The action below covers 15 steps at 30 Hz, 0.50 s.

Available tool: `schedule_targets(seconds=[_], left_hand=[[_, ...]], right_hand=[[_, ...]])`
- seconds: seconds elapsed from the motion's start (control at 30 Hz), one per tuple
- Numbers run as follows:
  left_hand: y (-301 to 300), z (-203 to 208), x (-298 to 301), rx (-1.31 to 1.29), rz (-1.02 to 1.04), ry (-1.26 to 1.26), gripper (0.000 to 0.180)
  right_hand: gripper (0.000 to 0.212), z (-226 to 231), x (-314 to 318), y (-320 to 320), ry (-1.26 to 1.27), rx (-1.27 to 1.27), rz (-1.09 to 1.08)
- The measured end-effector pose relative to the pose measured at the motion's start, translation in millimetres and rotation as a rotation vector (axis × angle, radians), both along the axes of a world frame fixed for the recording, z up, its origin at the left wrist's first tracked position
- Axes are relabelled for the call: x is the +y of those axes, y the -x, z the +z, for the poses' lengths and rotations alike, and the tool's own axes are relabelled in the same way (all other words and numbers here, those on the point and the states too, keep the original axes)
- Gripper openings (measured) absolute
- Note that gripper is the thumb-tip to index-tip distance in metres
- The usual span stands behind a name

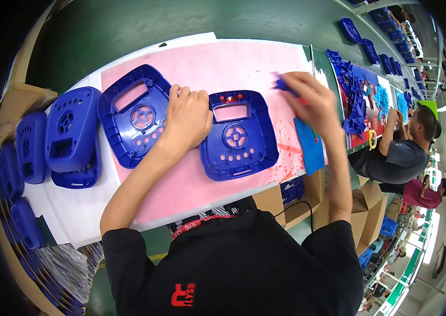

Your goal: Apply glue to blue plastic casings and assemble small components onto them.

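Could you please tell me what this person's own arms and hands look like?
Both the left hand and right hand are gloveless, the right one blurred. The forearms are uncovered below short black sleeves of a black shirt bearing a red print.

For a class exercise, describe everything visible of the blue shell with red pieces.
The blue shell, seemingly plastic, lies open side up on the pink sheet. It has rounded corners, raised walls, a rectangular window, round grille, row of holes and slot. Red pieces sit inside, beyond the window. The left hand is at its left edge, grip unclear.
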<state>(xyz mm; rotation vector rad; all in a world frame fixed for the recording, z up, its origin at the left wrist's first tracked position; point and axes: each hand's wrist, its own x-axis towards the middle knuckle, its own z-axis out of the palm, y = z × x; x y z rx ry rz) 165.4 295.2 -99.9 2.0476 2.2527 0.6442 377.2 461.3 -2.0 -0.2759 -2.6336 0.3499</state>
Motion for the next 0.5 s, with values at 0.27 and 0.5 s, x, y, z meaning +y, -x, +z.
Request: schedule_targets(seconds=[0.27,0.5], left_hand=[[-3.6,-1.5,2.6,-0.028,-0.007,-0.034,0.016],[-2.6,-2.0,2.3,-0.02,-0.002,-0.032,0.017]], right_hand=[[0.022,-57.6,-27.5,52.9,-0.168,-0.013,0.124],[0.023,-65.5,-28.5,57.1,-0.129,-0.082,0.119]])
